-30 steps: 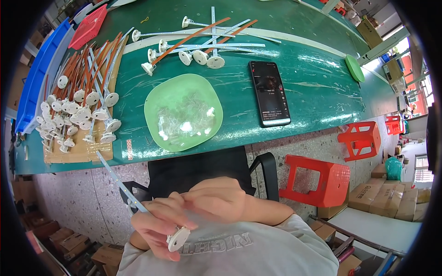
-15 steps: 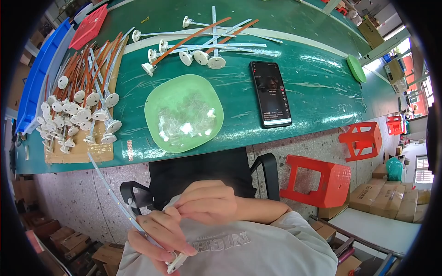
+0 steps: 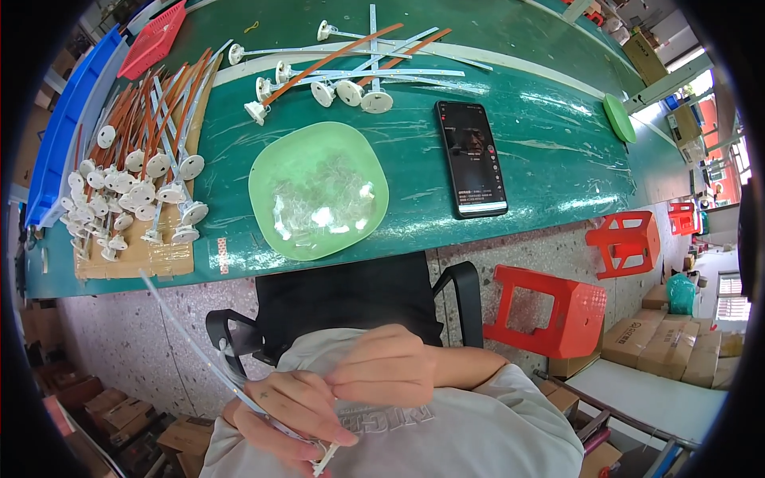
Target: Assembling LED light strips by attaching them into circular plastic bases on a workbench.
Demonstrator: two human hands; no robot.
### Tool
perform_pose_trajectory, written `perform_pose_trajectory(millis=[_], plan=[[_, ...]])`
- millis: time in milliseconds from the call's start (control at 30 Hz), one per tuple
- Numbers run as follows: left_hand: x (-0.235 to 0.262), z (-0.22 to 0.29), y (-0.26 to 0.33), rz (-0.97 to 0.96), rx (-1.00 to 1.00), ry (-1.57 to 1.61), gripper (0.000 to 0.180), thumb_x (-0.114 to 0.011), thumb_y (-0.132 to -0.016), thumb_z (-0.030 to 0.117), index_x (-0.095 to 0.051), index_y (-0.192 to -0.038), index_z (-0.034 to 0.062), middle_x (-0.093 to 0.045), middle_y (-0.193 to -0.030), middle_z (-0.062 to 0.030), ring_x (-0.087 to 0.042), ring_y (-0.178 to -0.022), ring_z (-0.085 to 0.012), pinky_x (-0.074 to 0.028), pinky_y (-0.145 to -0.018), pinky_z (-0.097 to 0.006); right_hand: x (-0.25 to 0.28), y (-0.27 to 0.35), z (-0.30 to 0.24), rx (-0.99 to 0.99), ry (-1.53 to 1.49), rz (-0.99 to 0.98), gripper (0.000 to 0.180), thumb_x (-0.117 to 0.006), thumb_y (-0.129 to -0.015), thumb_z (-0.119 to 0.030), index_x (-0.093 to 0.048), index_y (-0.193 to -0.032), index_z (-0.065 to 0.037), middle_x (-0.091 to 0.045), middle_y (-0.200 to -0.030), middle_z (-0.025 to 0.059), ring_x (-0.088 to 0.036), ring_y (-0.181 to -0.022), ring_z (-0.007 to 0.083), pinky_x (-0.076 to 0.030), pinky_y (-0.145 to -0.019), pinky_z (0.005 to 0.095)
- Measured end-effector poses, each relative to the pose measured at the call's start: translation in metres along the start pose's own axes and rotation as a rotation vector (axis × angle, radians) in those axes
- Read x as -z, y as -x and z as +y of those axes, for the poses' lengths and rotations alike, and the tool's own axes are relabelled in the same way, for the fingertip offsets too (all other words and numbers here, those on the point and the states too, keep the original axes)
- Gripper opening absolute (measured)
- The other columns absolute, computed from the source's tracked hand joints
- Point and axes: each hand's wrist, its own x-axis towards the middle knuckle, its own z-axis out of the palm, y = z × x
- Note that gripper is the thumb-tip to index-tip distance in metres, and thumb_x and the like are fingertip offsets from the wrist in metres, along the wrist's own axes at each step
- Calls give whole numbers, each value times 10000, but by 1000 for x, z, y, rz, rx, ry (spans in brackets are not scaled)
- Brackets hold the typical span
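Observation:
My left hand [image 3: 283, 410] is closed around a thin white LED strip [image 3: 195, 346] close to my shirt. A small white base [image 3: 325, 458] at the strip's lower end pokes out past the fingers, tilted. From the hand, the strip runs up and left to the table's front edge. Just right of it, my right hand [image 3: 382, 365] is closed, fingertips beside the left knuckles; anything pinched there is hidden. In front, a green bowl [image 3: 267, 171] holds many small clear plastic pieces [image 3: 323, 207].
Many similar strips with round bases [image 3: 139, 191] lie piled on cardboard [image 3: 171, 259] at left; several more [image 3: 351, 92] lie behind the bowl. A phone [image 3: 472, 159] rests right of it. A black chair [image 3: 343, 295] and red stools [image 3: 550, 311] stand before the table.
My right hand has shifted a little right. My left hand and the white base have moved slightly right too, while the strip's far tip has swung a bit left.

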Motion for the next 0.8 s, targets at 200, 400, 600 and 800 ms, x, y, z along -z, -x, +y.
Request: perform_pose_trajectory(millis=[200,400,600,800], plan=[[-12,-12,1,106,-219,-295,462,-891,-725,225,-610,-1051,58,-696,-1079,-236,-709,-877,-318,-551,-733,-364,9,-6,-11,-87,-14,11,166,-657,-752,63,-659,-917,80,-687,-884,186,-679,-696,275,-551,-561,325],[-5,-34,16,268,-36,-399,653,-854,-777,203,-530,-1323,47,-603,-1208,-270,-697,-961,-373,-568,-746,-422,20,-4,-15,-336,-74,47,154,-642,-747,113,-667,-877,32,-702,-890,166,-644,-729,262,-545,-638,335],[-16,-45,30,398,26,-344,632,-757,-876,240,-470,-1372,-26,-521,-1299,-327,-678,-1018,-390,-577,-864,-465,6,-3,-10,-304,-62,67,220,-728,-758,24,-697,-966,-42,-677,-1045,128,-551,-899,268,-476,-740,325],[-14,-52,39,547,99,-213,654,-685,-933,291,-414,-1454,3,-493,-1379,-304,-631,-1144,-356,-542,-938,-442,-22,11,-4,-379,60,388,208,-727,-751,16,-700,-933,-81,-567,-1098,123,-495,-998,325,-470,-765,374]])
